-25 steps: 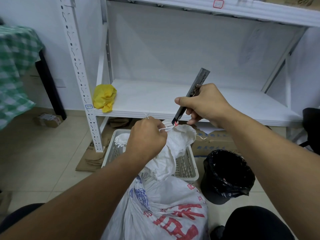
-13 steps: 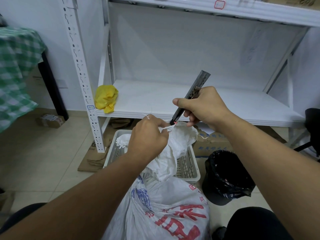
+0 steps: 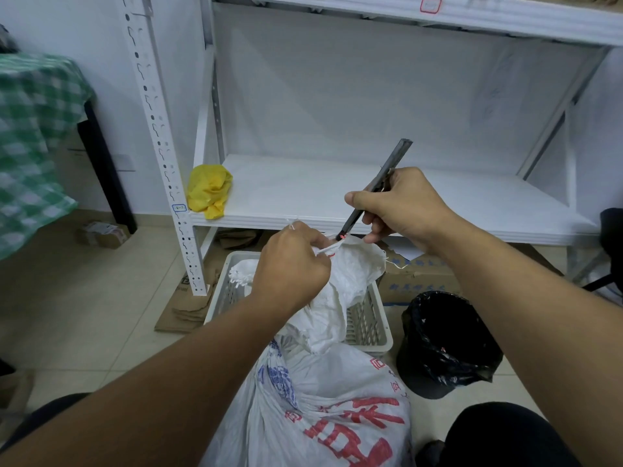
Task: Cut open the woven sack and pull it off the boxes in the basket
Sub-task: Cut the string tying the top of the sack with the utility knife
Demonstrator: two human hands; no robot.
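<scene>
Tightly left hand (image 3: 290, 267) grips sack (image 3: 340, 396) neck; right hand (image 3: 403, 207) holds knife (image 3: 394, 157)

The white woven sack (image 3: 323, 399) is propped nearest, its neck over the grey slatted basket (image 3: 367, 318) set on the floor (image 3: 101, 315) before the white metal shelf (image 3: 438, 200). A black-lined bin (image 3: 445, 342) is placed right of the basket; a crumpled yellow bag (image 3: 209, 190) is laid on the shelf's left end.

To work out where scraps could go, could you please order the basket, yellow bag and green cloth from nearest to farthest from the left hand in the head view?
1. Basket, just below the left hand.
2. Yellow bag, on the shelf, up and left.
3. Green cloth, far left.
</scene>
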